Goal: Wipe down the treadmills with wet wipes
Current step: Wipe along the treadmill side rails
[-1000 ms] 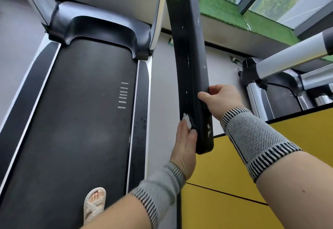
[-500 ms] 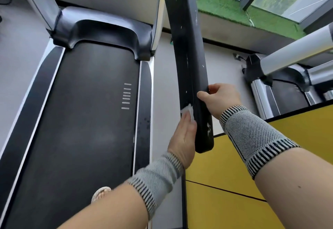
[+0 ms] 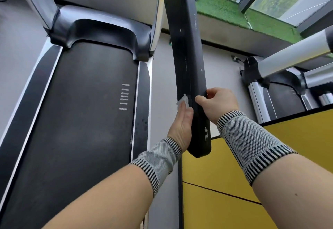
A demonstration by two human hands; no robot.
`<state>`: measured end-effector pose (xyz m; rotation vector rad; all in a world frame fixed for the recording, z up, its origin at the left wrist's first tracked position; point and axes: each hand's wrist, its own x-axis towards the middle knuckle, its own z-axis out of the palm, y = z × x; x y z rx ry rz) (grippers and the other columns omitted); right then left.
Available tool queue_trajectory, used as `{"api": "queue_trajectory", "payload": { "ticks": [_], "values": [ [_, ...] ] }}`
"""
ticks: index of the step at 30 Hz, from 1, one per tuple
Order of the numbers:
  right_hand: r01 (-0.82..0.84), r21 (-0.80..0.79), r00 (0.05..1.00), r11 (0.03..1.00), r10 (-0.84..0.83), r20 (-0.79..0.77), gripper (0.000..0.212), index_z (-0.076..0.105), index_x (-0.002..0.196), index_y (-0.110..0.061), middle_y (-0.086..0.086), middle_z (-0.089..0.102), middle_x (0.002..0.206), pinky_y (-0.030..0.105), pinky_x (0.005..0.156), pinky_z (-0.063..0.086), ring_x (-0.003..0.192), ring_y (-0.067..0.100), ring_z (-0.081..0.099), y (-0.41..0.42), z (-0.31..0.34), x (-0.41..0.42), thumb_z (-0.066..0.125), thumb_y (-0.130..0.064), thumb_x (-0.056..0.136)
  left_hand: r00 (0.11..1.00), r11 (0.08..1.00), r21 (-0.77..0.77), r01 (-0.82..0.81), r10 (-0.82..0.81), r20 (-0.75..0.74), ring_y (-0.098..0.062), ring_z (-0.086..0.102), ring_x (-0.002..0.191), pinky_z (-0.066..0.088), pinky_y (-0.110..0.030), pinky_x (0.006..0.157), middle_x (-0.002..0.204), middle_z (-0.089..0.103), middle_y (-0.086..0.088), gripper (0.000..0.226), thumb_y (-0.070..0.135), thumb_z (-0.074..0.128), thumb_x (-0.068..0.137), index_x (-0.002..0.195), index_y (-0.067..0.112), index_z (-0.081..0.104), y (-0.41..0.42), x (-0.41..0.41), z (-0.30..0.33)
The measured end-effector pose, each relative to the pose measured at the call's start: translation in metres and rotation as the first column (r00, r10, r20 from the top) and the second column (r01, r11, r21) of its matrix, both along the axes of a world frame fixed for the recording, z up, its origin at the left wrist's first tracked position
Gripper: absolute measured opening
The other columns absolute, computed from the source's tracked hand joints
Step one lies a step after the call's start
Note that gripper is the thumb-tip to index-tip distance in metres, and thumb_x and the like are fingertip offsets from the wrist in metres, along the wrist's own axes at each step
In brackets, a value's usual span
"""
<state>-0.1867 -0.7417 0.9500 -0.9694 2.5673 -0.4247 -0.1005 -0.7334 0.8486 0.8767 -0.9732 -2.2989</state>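
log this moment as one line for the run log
left hand presses wipe flat on handrail | right hand grips handrail's other edge | belt untouched

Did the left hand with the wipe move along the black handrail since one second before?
Yes. The left hand slid the wipe up the handrail, away from its lower end.

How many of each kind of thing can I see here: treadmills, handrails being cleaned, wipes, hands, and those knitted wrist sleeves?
Treadmills: 2, the near one and another at the right
Black handrail being wiped: 1
White wipe: 1
Hands: 2, left hand and right hand
Wrist sleeves: 2, left and right
Total: 8
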Motion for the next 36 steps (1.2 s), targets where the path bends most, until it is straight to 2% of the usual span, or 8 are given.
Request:
{"api": "queue_trajectory", "payload": {
  "ticks": [3, 6, 9, 17, 20, 25, 28, 36],
  "values": [
    [-0.009, 0.009, 1.000, 1.000, 0.009, -0.004, 0.027, 0.068, 0.104, -0.014, -0.001, 0.068, 0.095, 0.029, 0.086, 0.049, 0.095, 0.020, 0.063, 0.000, -0.002, -0.002, 0.062, -0.033, 0.086, 0.997, 1.000, -0.012, 0.025, -0.024, 0.079, -0.012, 0.045, 0.129, 0.041, -0.034, 0.105, 0.141, 0.046, 0.006, 0.102, 0.091, 0.038, 0.062, 0.146, 0.034, 0.031, 0.029, 0.007, -0.004],
    [-0.008, 0.013, 1.000, 1.000, 0.008, -0.009, 0.024, 0.070, 0.097, -0.016, -0.001, 0.069, 0.091, 0.026, 0.080, 0.049, 0.090, 0.019, 0.063, 0.000, -0.005, -0.003, 0.062, -0.034, 0.085, 0.998, 1.000, 0.020, 0.002, -0.003, 0.057, -0.013, 0.057, 0.116, 0.049, -0.027, 0.093, 0.128, 0.058, -0.002, 0.084, 0.083, 0.039, 0.067, 0.133, 0.034, 0.046, 0.018, 0.003, -0.009],
    [-0.009, 0.005, 1.000, 1.000, 0.009, -0.007, 0.024, 0.070, 0.098, -0.016, -0.001, 0.070, 0.091, 0.029, 0.084, 0.051, 0.089, 0.019, 0.064, -0.001, -0.005, -0.004, 0.062, -0.035, 0.084, 0.995, 1.000, 0.003, 0.000, -0.001, 0.095, -0.028, 0.060, 0.111, 0.048, -0.045, 0.099, 0.121, 0.058, -0.022, 0.076, 0.080, 0.043, 0.069, 0.116, 0.022, 0.056, -0.019, -0.011, -0.017],
    [-0.010, 0.008, 0.999, 1.000, 0.010, 0.032, 0.026, 0.069, 0.099, -0.015, -0.001, 0.069, 0.095, 0.031, 0.088, 0.050, 0.093, 0.019, 0.063, -0.001, -0.003, -0.007, 0.063, -0.035, 0.084, 0.993, 0.992, 0.126, -0.012, -0.003, 0.117, -0.017, 0.045, 0.132, 0.045, -0.038, 0.102, 0.137, 0.052, 0.006, 0.097, 0.089, 0.046, 0.062, 0.142, 0.033, 0.040, 0.030, -0.001, -0.032],
    [-0.015, 0.011, 1.000, 1.000, 0.015, 0.018, 0.026, 0.069, 0.100, -0.015, 0.000, 0.069, 0.097, 0.031, 0.088, 0.050, 0.094, 0.020, 0.063, 0.000, -0.003, -0.006, 0.063, -0.034, 0.084, 0.998, 0.985, 0.172, 0.011, -0.020, 0.055, -0.020, 0.065, 0.107, 0.056, -0.032, 0.079, 0.114, 0.067, -0.006, 0.081, 0.079, 0.048, 0.070, 0.132, 0.027, 0.051, 0.004, -0.008, -0.019],
    [0.008, -0.010, 0.999, 1.000, -0.007, 0.049, 0.029, 0.069, 0.104, -0.017, -0.002, 0.070, 0.097, 0.034, 0.090, 0.052, 0.093, 0.018, 0.064, 0.000, -0.005, -0.008, 0.065, -0.035, 0.082, 0.997, 1.000, 0.017, 0.010, -0.012, 0.073, -0.022, 0.057, 0.119, 0.046, -0.047, 0.100, 0.130, 0.058, -0.004, 0.101, 0.096, 0.043, 0.057, 0.140, 0.039, 0.040, -0.012, -0.016, -0.026],
    [0.032, -0.006, 0.998, 0.999, -0.031, 0.063, 0.028, 0.071, 0.102, -0.018, -0.004, 0.071, 0.093, 0.036, 0.088, 0.053, 0.091, 0.017, 0.065, 0.000, -0.006, -0.008, 0.066, -0.035, 0.080, 0.998, 0.996, 0.077, 0.034, -0.037, 0.042, -0.015, 0.058, 0.115, 0.049, -0.038, 0.096, 0.126, 0.060, 0.001, 0.102, 0.098, 0.047, 0.045, 0.130, 0.041, 0.048, 0.006, -0.009, -0.032],
    [0.066, -0.023, 0.992, 0.998, -0.063, 0.114, 0.025, 0.071, 0.101, -0.020, -0.005, 0.071, 0.091, 0.038, 0.088, 0.054, 0.090, 0.016, 0.066, -0.001, -0.005, -0.006, 0.067, -0.032, 0.079, 0.994, 0.995, 0.003, 0.099, -0.099, 0.050, -0.025, 0.058, 0.117, 0.046, -0.051, 0.099, 0.129, 0.059, -0.008, 0.097, 0.095, 0.045, 0.058, 0.138, 0.039, 0.041, -0.034, -0.017, -0.025]
  ]
}}
